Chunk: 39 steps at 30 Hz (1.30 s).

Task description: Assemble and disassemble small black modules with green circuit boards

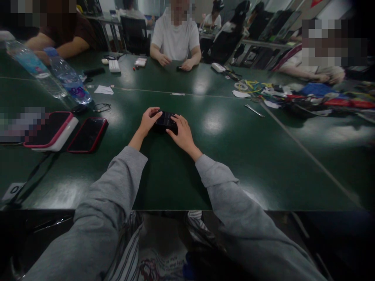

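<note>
1. Black screened device (165, 118): located between both hands, at the table (172, 171); whether it rests there or is slightly raised cannot be told.
2. Left hand (148, 120): curled on the left end, thumb at the screen. Right hand (183, 130): fingers bent over the right end, thumb at the near side. Both appear to grip.
3. Step in hand (judged): two-handed steadying. Any next move calls for even support and light fingertip contact.
4. Beyond, right: wrench (254, 111), well apart from the device.
</note>
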Available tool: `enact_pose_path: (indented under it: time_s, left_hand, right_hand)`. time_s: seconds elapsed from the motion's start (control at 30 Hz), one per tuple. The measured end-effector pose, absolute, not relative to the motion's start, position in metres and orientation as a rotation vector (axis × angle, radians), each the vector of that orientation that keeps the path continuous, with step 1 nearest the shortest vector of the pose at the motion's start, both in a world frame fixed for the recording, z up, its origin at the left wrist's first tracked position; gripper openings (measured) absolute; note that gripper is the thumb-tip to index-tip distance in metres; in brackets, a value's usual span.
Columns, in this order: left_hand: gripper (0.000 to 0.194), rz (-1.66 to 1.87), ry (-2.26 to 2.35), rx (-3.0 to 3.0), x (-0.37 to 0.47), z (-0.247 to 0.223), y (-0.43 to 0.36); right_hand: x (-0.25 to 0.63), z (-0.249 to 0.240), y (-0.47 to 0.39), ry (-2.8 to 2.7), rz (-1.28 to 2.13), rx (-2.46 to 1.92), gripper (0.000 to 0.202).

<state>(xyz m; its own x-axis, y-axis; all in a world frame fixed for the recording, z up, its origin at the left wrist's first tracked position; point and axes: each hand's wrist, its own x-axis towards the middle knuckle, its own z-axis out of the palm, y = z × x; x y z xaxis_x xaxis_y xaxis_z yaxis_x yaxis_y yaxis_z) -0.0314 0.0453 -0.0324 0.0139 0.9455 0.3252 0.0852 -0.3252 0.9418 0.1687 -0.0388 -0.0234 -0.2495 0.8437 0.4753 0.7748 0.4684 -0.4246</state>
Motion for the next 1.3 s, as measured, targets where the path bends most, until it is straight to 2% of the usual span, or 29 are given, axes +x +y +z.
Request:
enact_pose_path:
  time_s: [0.1,0.3,0.37,0.57,0.83,1.0,1.13,1.3]
  left_hand:
    - [0.035,1.413,1.088,1.549,-0.031,-0.037,0.048]
    - [0.073,1.38,1.05,1.712,-0.03,-0.044,0.043]
    - [0.078,1.358,1.055,1.775,-0.029,-0.045,0.039]
    - [0.064,1.36,1.132,1.836,-0.03,-0.048,0.036]
    - [0.032,1.658,1.419,1.56,-0.031,-0.051,0.042]
    - [0.02,1.628,1.413,1.527,-0.03,-0.044,0.039]
    - [0.022,1.592,1.37,1.547,-0.028,-0.042,0.039]
    - [0.034,1.505,1.231,1.674,-0.025,-0.044,0.038]
  right_hand:
    - [0.167,-0.021,-0.041,-2.054,0.088,-1.36,0.057]
    - [0.161,-0.02,-0.041,-1.968,-0.015,-1.491,0.053]
    - [0.16,-0.021,-0.04,-1.937,-0.06,-1.524,0.052]
    - [0.159,-0.018,-0.048,-1.951,-0.07,-1.516,0.047]
    - [0.148,-0.019,-0.066,-2.182,0.042,-1.367,0.064]
    - [0.143,-0.018,-0.071,-2.271,0.073,-1.319,0.065]
    - [0.146,-0.018,-0.068,-2.265,0.107,-1.301,0.065]
    - [0.149,-0.02,-0.062,-2.289,0.133,-1.241,0.068]
